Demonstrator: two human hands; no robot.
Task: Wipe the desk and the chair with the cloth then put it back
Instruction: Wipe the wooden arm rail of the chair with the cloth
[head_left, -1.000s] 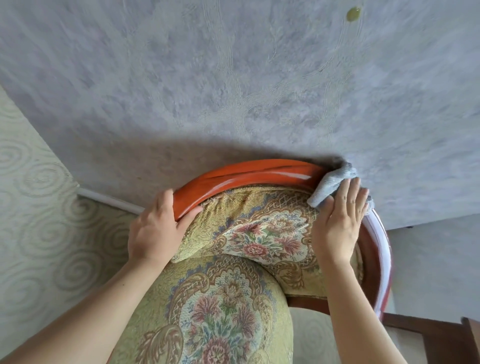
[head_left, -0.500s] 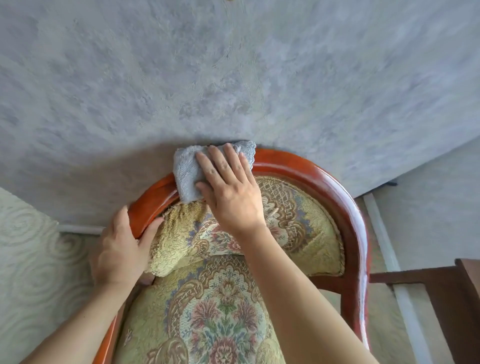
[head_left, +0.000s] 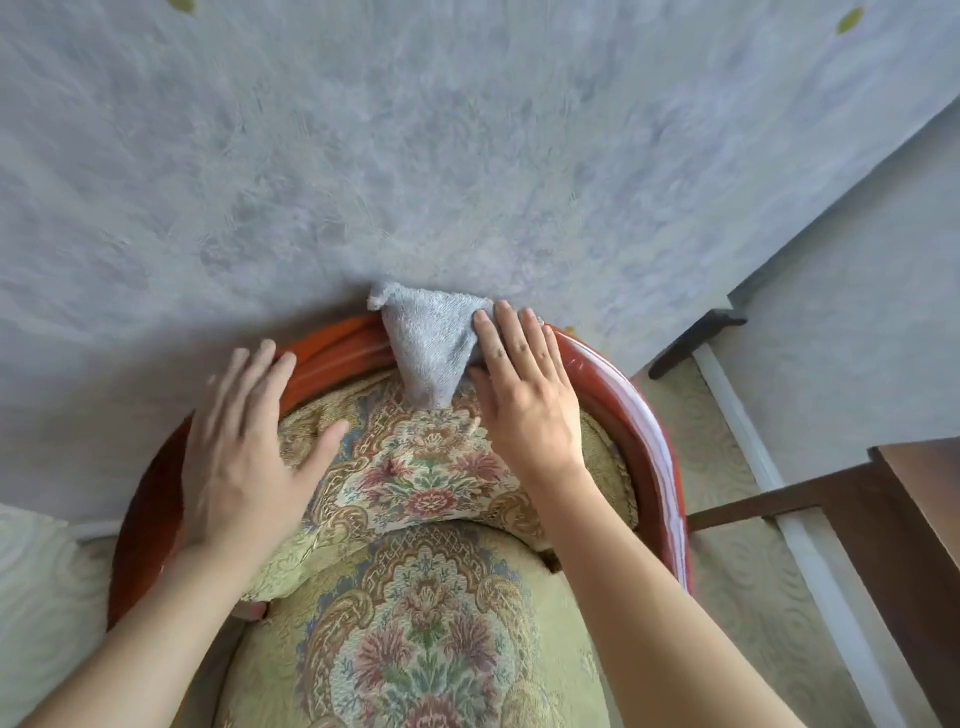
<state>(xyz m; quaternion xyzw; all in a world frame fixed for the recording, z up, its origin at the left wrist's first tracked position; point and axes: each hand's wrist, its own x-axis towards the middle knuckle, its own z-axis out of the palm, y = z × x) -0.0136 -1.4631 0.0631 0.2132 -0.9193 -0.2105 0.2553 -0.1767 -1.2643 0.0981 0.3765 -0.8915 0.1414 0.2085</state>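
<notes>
While the cloth (head_left: 428, 340) drapes the chair (head_left: 631, 410) rail, the right grip (head_left: 524, 395), fingers spread, touches its edge.

The grey cloth (head_left: 431, 345) hangs over the top of the chair's (head_left: 641, 441) curved red wooden rail, against the wall (head_left: 467, 156). The right hand (head_left: 524, 400) lies flat beside it, fingertips touching its edge. The left hand (head_left: 244, 457) is spread open over the rail and floral cushion (head_left: 415, 478).

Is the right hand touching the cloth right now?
Touching: the head view shows the right hand with fingers on the cloth draped over the chair rail.
</notes>
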